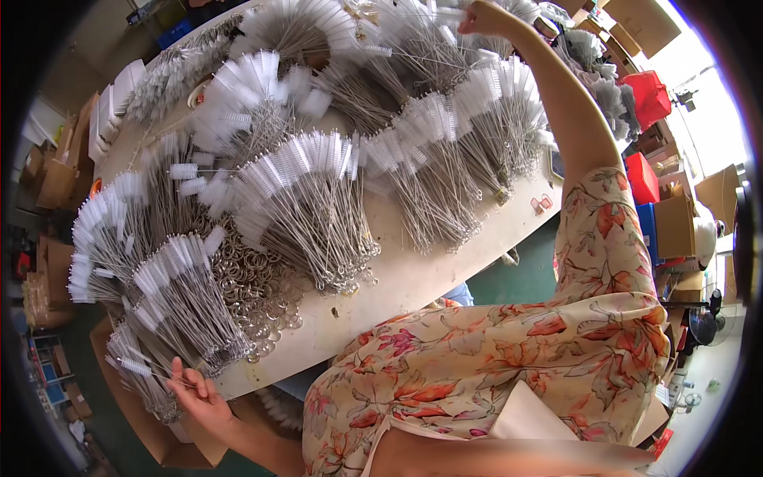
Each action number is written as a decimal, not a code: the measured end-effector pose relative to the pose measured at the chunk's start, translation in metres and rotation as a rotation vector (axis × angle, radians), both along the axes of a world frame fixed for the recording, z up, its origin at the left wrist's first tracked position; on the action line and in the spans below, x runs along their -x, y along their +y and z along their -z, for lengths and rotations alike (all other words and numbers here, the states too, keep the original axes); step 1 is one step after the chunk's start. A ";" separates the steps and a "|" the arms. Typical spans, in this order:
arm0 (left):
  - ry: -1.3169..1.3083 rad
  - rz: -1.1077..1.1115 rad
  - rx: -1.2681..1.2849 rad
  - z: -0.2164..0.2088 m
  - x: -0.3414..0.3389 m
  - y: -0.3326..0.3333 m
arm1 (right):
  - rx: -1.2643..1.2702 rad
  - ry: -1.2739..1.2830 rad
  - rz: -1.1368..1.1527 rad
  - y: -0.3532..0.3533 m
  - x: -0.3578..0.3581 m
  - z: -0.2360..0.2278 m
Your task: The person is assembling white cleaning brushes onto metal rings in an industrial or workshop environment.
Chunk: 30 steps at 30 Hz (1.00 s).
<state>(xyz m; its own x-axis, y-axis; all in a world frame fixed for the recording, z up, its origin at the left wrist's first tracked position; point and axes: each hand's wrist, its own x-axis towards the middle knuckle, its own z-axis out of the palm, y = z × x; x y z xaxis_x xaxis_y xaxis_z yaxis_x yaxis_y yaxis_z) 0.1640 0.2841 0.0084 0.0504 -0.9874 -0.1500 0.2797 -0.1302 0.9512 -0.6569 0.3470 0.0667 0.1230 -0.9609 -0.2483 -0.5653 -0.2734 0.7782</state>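
At the lower left, my left hand has its fingers loosely curled at the table's edge. A thin wire stem seems to run from its fingers to a white bristle head, a small tube brush. Right beside it lies a bundle of wire-handled brushes. My right hand reaches across to the far side, its fingers closed next to more brush bundles. What it holds, if anything, cannot be made out. More brush bundles with looped wire ends fan out across the middle.
Loose metal rings are heaped between bundles on the pale table. A cardboard box stands below the left edge. White boxes are stacked at the back left; red bins and cartons stand at the right.
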 end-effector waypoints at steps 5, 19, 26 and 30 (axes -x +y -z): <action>-0.030 -0.022 -0.045 0.008 -0.010 0.014 | 0.679 -0.986 0.439 0.002 -0.059 0.011; 0.126 -0.008 -0.037 0.027 0.004 0.028 | 1.007 -0.853 0.878 -0.082 -0.083 -0.004; -0.193 0.272 0.186 -0.027 0.082 0.018 | 0.539 -2.555 -0.085 -0.054 -0.261 -0.078; -0.174 0.504 0.517 -0.060 0.150 0.008 | -0.078 -2.966 0.010 -0.040 -0.392 -0.071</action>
